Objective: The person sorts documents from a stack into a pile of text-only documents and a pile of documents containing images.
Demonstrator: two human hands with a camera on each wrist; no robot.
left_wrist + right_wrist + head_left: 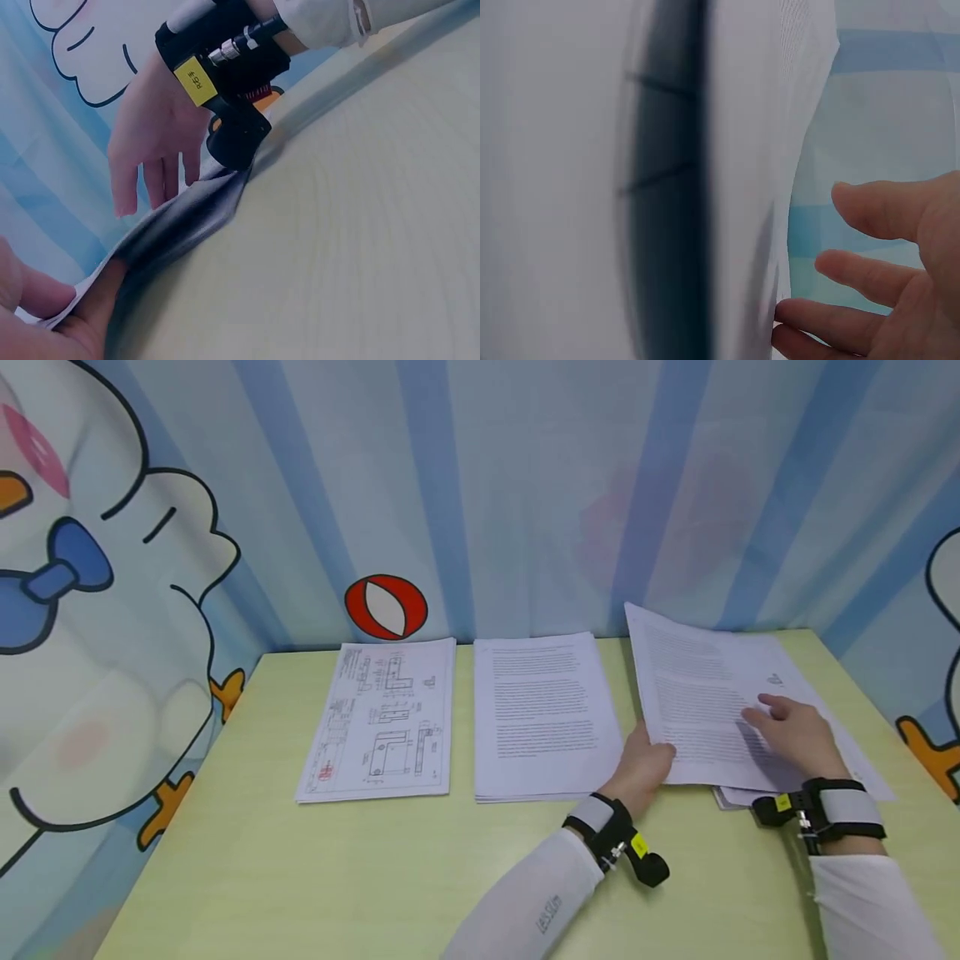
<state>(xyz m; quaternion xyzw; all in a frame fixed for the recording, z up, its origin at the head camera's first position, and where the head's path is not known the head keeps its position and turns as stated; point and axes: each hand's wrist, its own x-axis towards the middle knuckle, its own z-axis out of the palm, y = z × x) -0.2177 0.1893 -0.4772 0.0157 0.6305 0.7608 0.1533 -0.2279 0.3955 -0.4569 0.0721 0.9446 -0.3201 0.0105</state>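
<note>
My left hand pinches the near left edge of a printed paper sheet, thumb on top and fingers underneath, as the left wrist view shows. The sheet's left side is raised and bowed, with its far left corner up against the curtain. Over its right part hovers my right hand, fingers loosely spread and gripping nothing. In the right wrist view the lower fingertips meet the paper's edge. More papers peek out beneath the sheet's near edge.
To the left lies a stack of text pages, then a stack topped by a technical drawing. All are on a pale yellow-green table. A striped cartoon curtain stands along the table's far edge.
</note>
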